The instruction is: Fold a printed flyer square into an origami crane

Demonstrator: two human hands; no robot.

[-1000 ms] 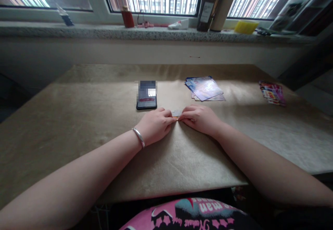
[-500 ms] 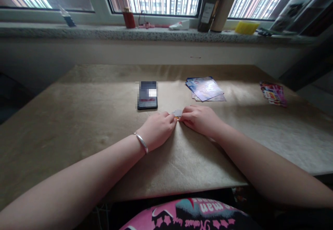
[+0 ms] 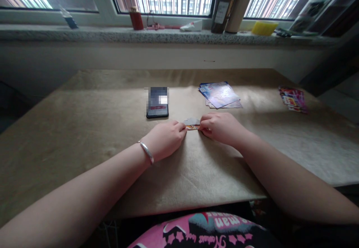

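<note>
A small folded piece of paper (image 3: 192, 124), grey on top with an orange edge, lies on the tan table (image 3: 84, 128) between my two hands. My left hand (image 3: 165, 139), with a silver bangle at the wrist, pinches its left end with curled fingers. My right hand (image 3: 221, 127) pinches its right end, fingers also closed. Both forearms rest on the table.
A dark phone (image 3: 157, 102) lies just beyond my left hand. A stack of printed sheets (image 3: 219, 95) sits beyond my right hand, and a colourful packet (image 3: 293, 99) at the far right. The windowsill (image 3: 112, 35) holds a red cup, a jar and a yellow box.
My hands have drawn slightly apart, so more of the small folded paper shows between them. The view shifted a little.
</note>
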